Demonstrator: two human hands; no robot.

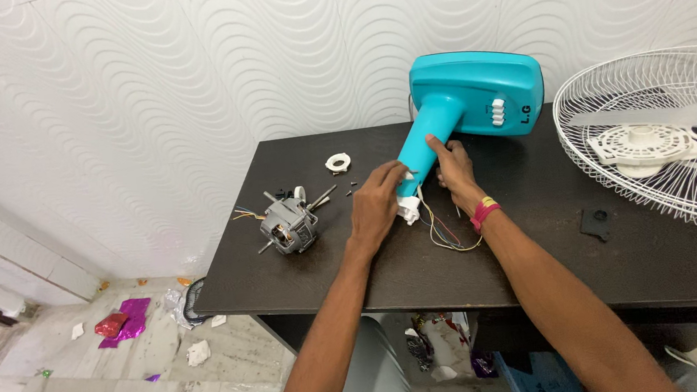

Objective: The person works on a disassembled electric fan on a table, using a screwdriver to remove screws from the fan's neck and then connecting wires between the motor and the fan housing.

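Observation:
A turquoise fan stand [475, 94] lies on its side on the dark table [540, 237], its neck pointing toward me. My left hand [375, 204] grips the lower end of the neck, beside a white connector piece [409, 211]. My right hand [452, 169] rests on the other side of the neck, index finger pressed against it. Coloured wires [446, 236] trail out from the neck end onto the table between my wrists.
A grey fan motor [287, 226] with a shaft lies left of my hands, with small screws and a white ring [338, 163] nearby. A white wire fan guard [667, 140] sits at the right, with a small black part [595, 222] in front of it. Litter covers the floor at left.

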